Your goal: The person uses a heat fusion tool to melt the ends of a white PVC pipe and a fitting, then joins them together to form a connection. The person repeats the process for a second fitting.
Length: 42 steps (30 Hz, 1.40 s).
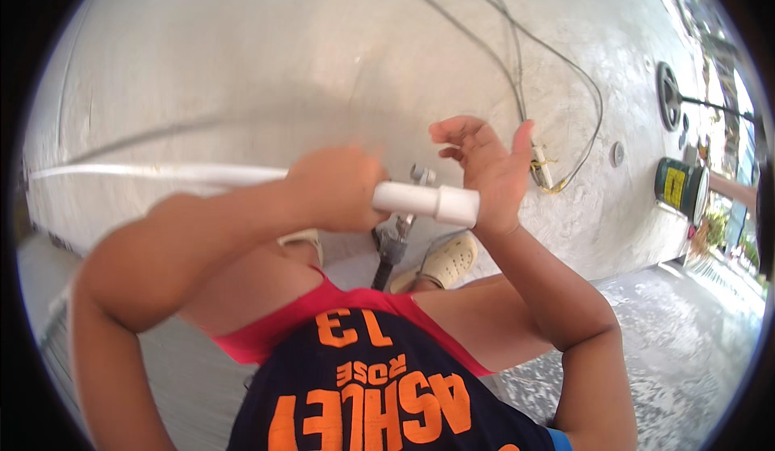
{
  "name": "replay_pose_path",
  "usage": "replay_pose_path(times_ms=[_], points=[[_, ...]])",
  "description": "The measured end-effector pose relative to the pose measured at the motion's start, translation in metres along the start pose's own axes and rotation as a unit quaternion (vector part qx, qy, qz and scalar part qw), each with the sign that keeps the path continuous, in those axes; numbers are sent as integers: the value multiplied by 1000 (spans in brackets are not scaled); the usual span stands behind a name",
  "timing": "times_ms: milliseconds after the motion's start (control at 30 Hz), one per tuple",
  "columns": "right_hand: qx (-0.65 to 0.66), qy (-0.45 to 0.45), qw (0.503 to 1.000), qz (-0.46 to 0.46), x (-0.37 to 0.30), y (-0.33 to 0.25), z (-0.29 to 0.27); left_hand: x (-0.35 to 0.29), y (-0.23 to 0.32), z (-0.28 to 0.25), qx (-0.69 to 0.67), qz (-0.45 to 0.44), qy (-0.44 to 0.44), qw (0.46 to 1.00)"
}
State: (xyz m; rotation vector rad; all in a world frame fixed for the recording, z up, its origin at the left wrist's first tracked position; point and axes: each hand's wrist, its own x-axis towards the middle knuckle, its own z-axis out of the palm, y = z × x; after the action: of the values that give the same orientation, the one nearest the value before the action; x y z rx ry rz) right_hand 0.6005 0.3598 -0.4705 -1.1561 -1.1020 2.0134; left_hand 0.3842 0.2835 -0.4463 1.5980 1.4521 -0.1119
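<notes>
My left hand (335,189) is wrapped around a long white plastic pipe (161,173) that runs off to the left edge. A wider white coupling (452,205) sits on the pipe's right end. My right hand (484,164) has its fingers spread, and its palm presses against the end of that coupling. Just below the pipe, a metal tap on a grey fitting (400,229) stands near the wall.
A pale concrete wall (282,56) fills the upper view, with grey cables (517,64) looping down it. My feet in cream clogs (448,259) rest on the concrete floor. A green drum (676,185) and a round metal object (668,94) stand at the right.
</notes>
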Motion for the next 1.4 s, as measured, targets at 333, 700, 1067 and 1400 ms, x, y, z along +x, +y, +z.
replay_pose_path(times_ms=[333,700,1067,1400], points=[[14,-20,996,-88,6,-30,-23,5,19,-17,59,29,45,997],[-94,-84,990,-63,-21,-28,-10,-4,38,-15,26,-24,-41,999],[-86,-74,992,-54,-45,-16,-7,-19,52,-18,22,-97,-112,989],[-108,-76,991,-27,-44,-20,2,-22,48,-18,34,-80,-84,993]])
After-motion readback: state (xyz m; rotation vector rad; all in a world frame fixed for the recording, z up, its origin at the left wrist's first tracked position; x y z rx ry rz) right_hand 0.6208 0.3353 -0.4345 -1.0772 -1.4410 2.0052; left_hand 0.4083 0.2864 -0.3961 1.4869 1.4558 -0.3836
